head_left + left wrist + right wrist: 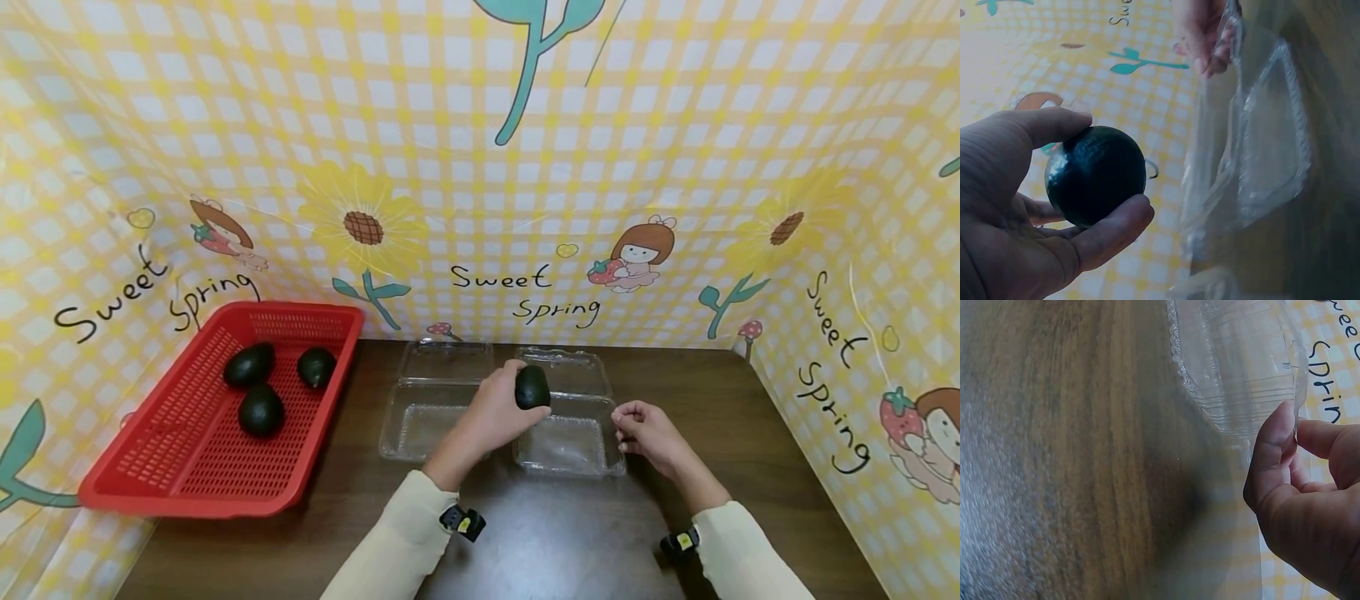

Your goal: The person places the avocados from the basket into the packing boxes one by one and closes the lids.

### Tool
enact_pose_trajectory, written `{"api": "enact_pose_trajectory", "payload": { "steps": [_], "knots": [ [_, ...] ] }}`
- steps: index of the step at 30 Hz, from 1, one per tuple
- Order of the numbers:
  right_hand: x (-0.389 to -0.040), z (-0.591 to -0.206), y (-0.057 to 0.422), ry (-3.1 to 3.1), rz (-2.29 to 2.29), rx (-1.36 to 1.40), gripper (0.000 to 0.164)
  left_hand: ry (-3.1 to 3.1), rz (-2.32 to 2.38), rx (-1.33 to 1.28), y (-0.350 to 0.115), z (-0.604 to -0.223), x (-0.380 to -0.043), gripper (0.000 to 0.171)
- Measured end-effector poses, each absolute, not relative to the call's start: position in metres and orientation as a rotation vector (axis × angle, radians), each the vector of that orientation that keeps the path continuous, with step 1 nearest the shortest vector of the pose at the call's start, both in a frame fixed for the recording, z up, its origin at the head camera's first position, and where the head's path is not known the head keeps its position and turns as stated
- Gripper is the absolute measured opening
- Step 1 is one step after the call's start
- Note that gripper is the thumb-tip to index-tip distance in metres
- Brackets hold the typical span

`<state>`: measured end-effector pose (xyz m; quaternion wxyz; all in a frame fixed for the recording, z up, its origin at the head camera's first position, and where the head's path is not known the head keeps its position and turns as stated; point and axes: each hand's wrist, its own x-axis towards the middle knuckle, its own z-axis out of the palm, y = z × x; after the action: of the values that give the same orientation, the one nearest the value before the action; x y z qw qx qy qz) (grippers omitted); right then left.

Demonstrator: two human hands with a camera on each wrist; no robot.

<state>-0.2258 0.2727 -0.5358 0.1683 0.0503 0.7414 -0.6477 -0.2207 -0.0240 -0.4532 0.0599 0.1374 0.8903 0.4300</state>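
Left hand (495, 407) around round-looking avocado (533, 387), long axis unclear; right hand (651, 433) pinching clear container's rim (1301, 378)

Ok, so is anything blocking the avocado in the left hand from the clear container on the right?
Nothing visible. The left hand holds the avocado up at the left side of the container; its lid is folded back, leaving it open. The right hand pinches its right edge, seemingly off the path.
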Motion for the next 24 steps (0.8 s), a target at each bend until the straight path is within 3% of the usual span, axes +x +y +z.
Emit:
{"api": "enact_pose_trajectory", "payload": {
  "steps": [24],
  "knots": [
    [-0.226, -0.535, 0.271, 2.127, -1.817, 0.156, 0.012, 2.569, 1.305, 0.429, 0.039, -0.485, -0.215, 0.063]
  ]
}}
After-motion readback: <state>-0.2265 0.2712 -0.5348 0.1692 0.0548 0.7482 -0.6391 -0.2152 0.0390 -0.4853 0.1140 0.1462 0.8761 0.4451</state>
